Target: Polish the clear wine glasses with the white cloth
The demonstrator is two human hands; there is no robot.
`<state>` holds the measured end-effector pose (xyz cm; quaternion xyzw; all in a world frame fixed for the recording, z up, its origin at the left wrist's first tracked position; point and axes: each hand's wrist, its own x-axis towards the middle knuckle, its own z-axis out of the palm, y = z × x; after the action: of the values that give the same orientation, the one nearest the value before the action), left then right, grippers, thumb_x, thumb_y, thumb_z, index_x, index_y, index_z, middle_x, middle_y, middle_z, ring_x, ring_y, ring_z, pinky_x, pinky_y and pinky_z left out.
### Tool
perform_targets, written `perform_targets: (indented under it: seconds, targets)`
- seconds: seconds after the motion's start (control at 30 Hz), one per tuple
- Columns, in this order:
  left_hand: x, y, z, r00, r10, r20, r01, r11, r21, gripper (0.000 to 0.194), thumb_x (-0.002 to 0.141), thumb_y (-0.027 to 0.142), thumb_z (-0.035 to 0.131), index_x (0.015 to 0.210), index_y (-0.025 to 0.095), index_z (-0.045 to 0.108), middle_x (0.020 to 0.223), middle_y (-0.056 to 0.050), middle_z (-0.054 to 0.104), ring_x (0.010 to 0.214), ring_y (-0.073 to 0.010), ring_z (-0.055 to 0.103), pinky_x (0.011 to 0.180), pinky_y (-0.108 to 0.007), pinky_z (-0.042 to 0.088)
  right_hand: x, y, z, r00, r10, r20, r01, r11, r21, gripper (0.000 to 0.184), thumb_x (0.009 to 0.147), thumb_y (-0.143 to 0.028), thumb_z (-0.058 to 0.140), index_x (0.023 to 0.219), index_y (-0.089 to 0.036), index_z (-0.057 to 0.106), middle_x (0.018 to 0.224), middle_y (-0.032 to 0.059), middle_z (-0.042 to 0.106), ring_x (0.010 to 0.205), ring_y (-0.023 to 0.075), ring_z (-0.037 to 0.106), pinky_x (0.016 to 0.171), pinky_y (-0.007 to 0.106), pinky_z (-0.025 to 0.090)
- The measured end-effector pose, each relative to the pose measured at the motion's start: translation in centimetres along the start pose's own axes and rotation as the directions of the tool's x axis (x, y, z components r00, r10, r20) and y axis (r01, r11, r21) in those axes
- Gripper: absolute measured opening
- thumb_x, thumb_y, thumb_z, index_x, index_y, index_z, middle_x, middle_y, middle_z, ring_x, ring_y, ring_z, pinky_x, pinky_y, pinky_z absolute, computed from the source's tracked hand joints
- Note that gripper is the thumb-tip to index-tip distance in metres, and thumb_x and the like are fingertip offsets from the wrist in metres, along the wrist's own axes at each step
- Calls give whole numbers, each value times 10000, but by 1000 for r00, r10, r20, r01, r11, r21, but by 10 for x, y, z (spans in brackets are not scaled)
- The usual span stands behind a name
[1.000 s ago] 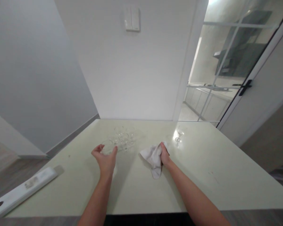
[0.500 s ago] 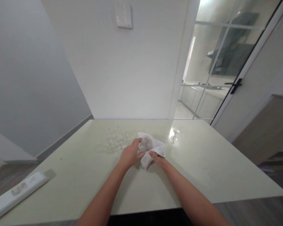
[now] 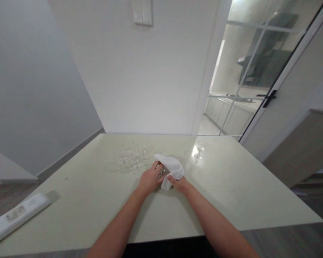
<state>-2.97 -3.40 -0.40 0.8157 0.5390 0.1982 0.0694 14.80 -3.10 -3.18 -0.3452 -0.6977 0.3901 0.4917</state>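
My left hand (image 3: 150, 178) is closed around a small clear glass (image 3: 161, 171) held over the pale table (image 3: 97, 200). My right hand (image 3: 178, 183) grips a white cloth (image 3: 171, 167) that is draped over and around that glass. Both hands meet at the table's middle. A cluster of several clear stemmed glasses (image 3: 130, 158) stands just left of the hands. One more stemmed glass (image 3: 198, 152) stands alone to the right, farther back.
A long white box (image 3: 14, 216) lies at the table's left front edge. A white wall with a switch plate (image 3: 142, 12) rises behind the table. A glass door with a black handle (image 3: 268, 98) is at the right.
My left hand took a glass from the cluster and carried it right to the cloth. My right hand lifted the cloth and wrapped it over the glass.
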Motion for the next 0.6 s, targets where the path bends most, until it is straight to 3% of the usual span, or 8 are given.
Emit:
perform_targets:
  seconds: [0.1, 0.23, 0.3, 0.37, 0.47, 0.53, 0.6]
  targets:
    - [0, -1, 2, 1000, -6, 7, 6, 1000, -27, 468, 844, 296, 648, 1297, 259, 537, 1439, -117, 496, 1024, -261, 680, 797, -325, 521, 0, -4, 0, 987, -132, 91, 143, 983, -116, 688, 815, -693, 564, 1367, -281, 553, 1292, 83, 646, 1326, 262, 480, 1148, 426, 331]
    - [-1, 1, 0, 1000, -15, 4, 16, 997, -82, 450, 854, 352, 634, 1274, 232, 525, 1309, -110, 620, 1025, -256, 683, 784, -301, 497, -1, -4, 2, 980, -146, 135, 164, 978, -131, 680, 815, -681, 579, 1354, -268, 558, 1276, 83, 655, 1305, 264, 496, 1157, 431, 311]
    - [-2, 2, -2, 998, -54, 12, 54, 993, -104, 418, 840, 363, 642, 1224, 238, 534, 1173, -81, 689, 943, -237, 700, 731, -282, 482, 0, 0, 4, 994, -87, 70, 93, 991, -98, 598, 869, -695, 473, 1251, -265, 637, 1206, 79, 688, 1275, 253, 527, 1149, 422, 325]
    - [-3, 2, -4, 996, -87, 10, 87, 989, -118, 377, 829, 356, 645, 1176, 250, 542, 1038, -43, 723, 865, -215, 707, 688, -264, 463, 2, 3, 5, 998, 8, -69, -12, 998, -69, 590, 909, -689, 381, 1166, -250, 681, 1176, 82, 699, 1250, 245, 549, 1147, 413, 327]
    - [-4, 2, -5, 994, -103, -25, 99, 987, -125, 346, 829, 356, 637, 1149, 258, 547, 920, -10, 724, 802, -195, 704, 663, -252, 450, 7, 5, 3, 961, 110, -255, -132, 989, -70, 556, 921, -654, 393, 1089, -222, 701, 1154, 93, 705, 1182, 245, 586, 1135, 406, 340]
    - [-4, 1, -4, 994, -100, -53, 92, 987, -129, 338, 833, 373, 632, 1141, 259, 552, 909, -4, 719, 789, -187, 701, 673, -254, 455, 10, 4, -1, 943, 126, -309, -162, 982, -94, 498, 912, -619, 446, 1035, -215, 710, 1118, 93, 717, 1134, 247, 603, 1120, 406, 356]
    - [-4, 0, -4, 994, -84, -71, 75, 989, -131, 333, 833, 372, 632, 1136, 261, 554, 952, -5, 716, 791, -179, 697, 688, -256, 465, 12, 2, -6, 951, 123, -282, -162, 979, -121, 426, 901, -575, 495, 986, -222, 717, 1078, 82, 728, 1098, 247, 613, 1108, 409, 366]
